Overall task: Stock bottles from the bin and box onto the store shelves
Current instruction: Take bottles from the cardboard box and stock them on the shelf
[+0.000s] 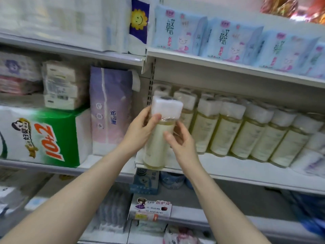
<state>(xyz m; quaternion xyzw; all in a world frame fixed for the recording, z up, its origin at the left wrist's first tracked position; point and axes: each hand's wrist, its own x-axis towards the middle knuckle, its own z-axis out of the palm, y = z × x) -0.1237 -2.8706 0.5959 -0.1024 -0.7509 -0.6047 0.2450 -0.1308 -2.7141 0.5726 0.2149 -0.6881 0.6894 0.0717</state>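
We hold a bottle [159, 143] of pale yellow liquid, white-capped and film-wrapped, upright at the front left corner of the white shelf [246, 167]. A row of matching bottles [246, 136] stands just to its right.

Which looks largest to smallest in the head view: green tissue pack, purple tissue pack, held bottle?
1. green tissue pack, though cut off at the frame edge
2. purple tissue pack
3. held bottle, smallest despite being nearest the camera

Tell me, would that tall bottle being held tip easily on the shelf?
Probably tippy: the bottle is tall, narrow, at the shelf edge. Likely slippery under its shiny wrap. Perhaps heavy: it looks full.
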